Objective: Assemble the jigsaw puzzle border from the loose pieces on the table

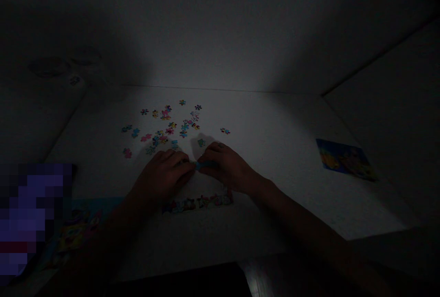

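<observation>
My left hand and my right hand meet at the middle of a white table, fingers curled inward. A blue jigsaw piece sits at my right fingertips, pinched there as far as the dim light shows. My left fingertips lie against or just beside it. Below my hands, a joined strip of puzzle pieces lies flat on the table. Several loose, multicoloured pieces are scattered just beyond my hands.
A colourful picture card lies at the right of the table. At the lower left are a blurred purple object and a colourful printed box or sheet. A wall rises behind the table. The scene is very dim.
</observation>
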Available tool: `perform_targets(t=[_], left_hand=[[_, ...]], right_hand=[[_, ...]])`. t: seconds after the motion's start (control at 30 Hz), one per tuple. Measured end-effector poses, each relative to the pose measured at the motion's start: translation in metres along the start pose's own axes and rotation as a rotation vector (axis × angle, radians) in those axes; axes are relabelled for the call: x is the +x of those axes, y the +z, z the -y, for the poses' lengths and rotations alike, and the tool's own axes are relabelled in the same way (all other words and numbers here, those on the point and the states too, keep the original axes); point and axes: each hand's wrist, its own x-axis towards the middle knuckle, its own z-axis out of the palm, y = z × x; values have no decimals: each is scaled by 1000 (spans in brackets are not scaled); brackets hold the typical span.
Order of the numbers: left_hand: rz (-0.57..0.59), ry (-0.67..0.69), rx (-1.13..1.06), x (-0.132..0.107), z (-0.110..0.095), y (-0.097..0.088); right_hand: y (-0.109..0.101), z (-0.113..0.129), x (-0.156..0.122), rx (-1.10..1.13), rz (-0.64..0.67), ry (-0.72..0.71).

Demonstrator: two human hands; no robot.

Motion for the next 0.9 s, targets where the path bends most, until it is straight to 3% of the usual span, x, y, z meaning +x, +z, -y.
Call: perform_targets(t=[0.47,0.6,0.9], left_hand=[[290,84,172,-4,-11,-15],[224,80,152,-5,-11,-14],[-95,134,71,-11,-9,-3]], right_hand=[[1,-4,2,15,-4,-7],[3,-7,1,17,-13,-33],[5,-8,-1,13,-36,-42]])
